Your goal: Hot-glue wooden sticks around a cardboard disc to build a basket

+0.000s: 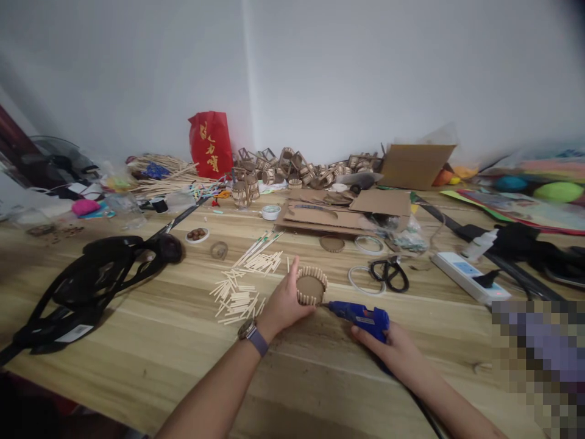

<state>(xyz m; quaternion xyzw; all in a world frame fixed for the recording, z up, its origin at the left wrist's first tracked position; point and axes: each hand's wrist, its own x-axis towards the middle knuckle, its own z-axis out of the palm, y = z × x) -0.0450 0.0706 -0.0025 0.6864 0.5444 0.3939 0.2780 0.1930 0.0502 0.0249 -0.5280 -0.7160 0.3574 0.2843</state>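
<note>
A small round cardboard base with short wooden sticks standing around its rim lies on the table in front of me. My left hand grips its left side, thumb along the near edge and a finger up along the far left. One upright stick shows beside that finger; whether I hold it cannot be made out. My right hand is wrapped round a blue hot glue gun, whose nozzle points left at the near right rim, touching or almost touching it. Loose short wooden sticks lie in piles left of my left hand.
A white power strip and coiled cables lie to the right. Cardboard sheets and many finished stick baskets sit at the back. A black strapped item lies left, near a dish of brown beads.
</note>
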